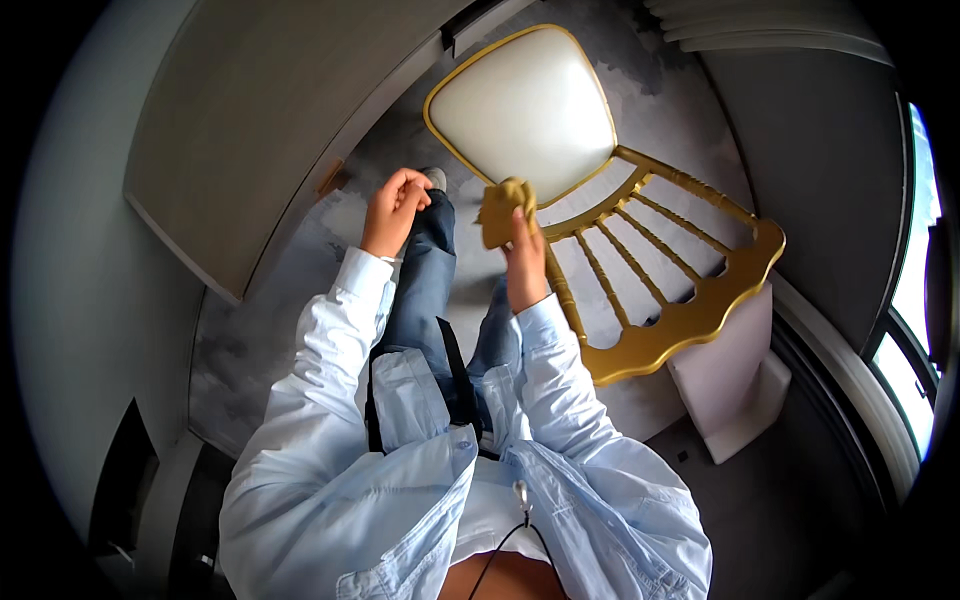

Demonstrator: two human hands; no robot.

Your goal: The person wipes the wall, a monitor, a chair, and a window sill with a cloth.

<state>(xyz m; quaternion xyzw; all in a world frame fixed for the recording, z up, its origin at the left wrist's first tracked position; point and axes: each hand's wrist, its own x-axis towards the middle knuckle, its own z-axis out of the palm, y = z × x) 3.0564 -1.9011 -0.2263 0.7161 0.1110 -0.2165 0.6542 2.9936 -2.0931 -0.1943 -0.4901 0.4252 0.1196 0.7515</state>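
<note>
My right hand (pixel 527 262) grips a folded yellow-brown cloth (pixel 504 213) above the near edge of a chair's white padded seat (pixel 521 112). The chair's gold-coloured spindle backrest (pixel 660 319) spreads to the right of that hand, its wavy top rail turned towards me. My left hand (pixel 395 210) is raised over my left leg, its fingers curled, and a thin band circles the wrist. Whether anything small is between those fingers cannot be told. The two hands are apart.
A large grey-brown panel (pixel 277 97) stands at the left. The floor has a mottled grey covering (pixel 262 360). A pale box-like object (pixel 731 375) stands behind the backrest, near a dark wall and a bright window (pixel 911 300) at the right. A gathered curtain (pixel 772 26) hangs at the upper right.
</note>
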